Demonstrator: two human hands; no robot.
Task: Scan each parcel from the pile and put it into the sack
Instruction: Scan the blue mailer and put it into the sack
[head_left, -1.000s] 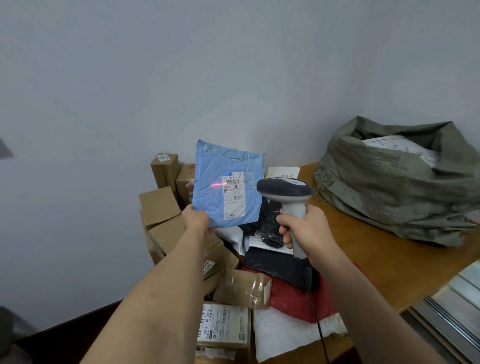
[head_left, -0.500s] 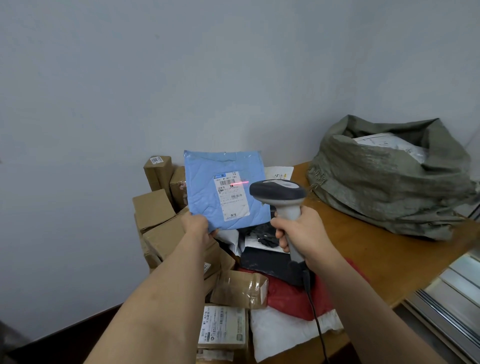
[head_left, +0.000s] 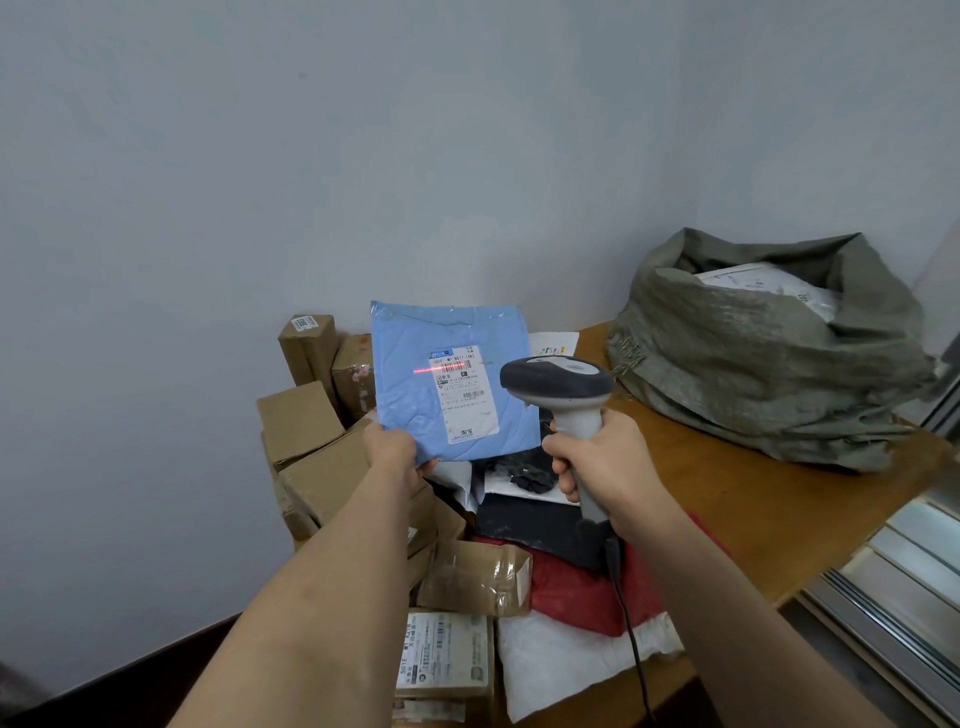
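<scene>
1. Two hands are raised over the parcel pile (head_left: 467, 571) at the desk's (head_left: 753, 499) left end.
2. The left hand (head_left: 392, 452) pinches the lower left corner of a blue mailer (head_left: 410, 405), held upright with its label facing the camera and its long edges near vertical.
3. The right hand (head_left: 605, 467) is wrapped round the grip of a barcode scanner (head_left: 558, 384), head aimed left; a red line (head_left: 441, 369) crosses the label's top barcode.
4. Farther right, the green woven sack (head_left: 769, 374) sits open on the desk.
</scene>
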